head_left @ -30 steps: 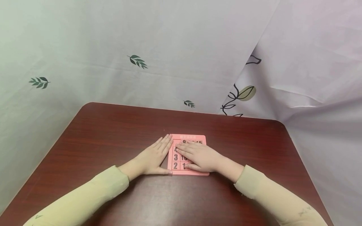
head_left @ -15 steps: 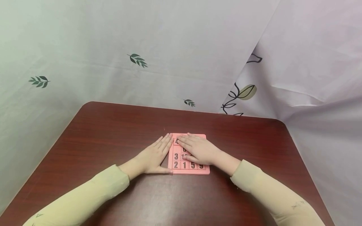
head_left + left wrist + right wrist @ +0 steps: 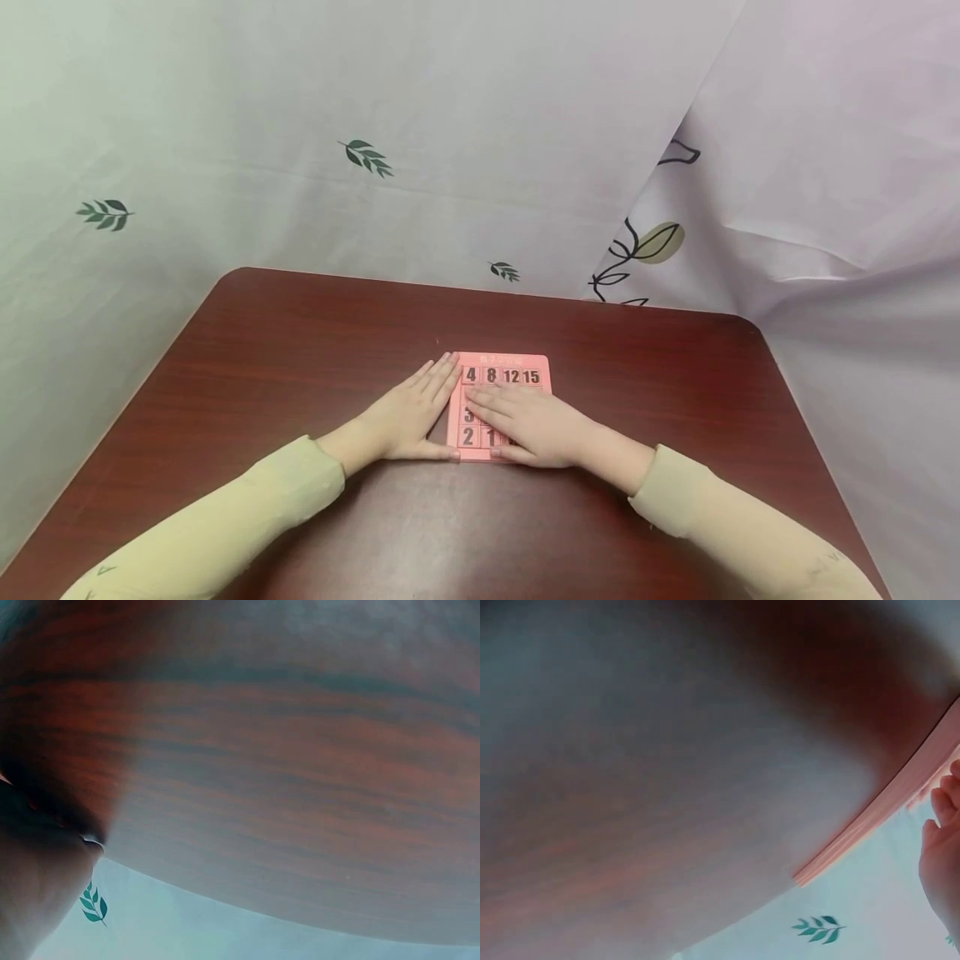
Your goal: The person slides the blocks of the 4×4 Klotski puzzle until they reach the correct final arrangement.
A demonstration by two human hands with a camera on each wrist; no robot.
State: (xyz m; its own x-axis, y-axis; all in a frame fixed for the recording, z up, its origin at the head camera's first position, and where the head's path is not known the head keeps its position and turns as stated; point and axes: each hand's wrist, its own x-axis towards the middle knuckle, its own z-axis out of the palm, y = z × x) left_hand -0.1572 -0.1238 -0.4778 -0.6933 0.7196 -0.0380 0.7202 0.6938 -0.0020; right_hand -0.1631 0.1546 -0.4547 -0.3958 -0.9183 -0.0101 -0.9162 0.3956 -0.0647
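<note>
Board with number tiles, table under it. Left hand straight-fingered against the board's left edge, right hand flat over the board's lower right, no grip in these 2. Maybe trouble: a board slip from a hard push, or extra tiles bumped by wide fingers.

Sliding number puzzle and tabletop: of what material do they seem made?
Sliding number puzzle: probably plastic, smooth, judging by its even pink colour and rounded corners. Tabletop: wood or wood-grain laminate, glossy, with dark streaks and a pale reflection.
</note>
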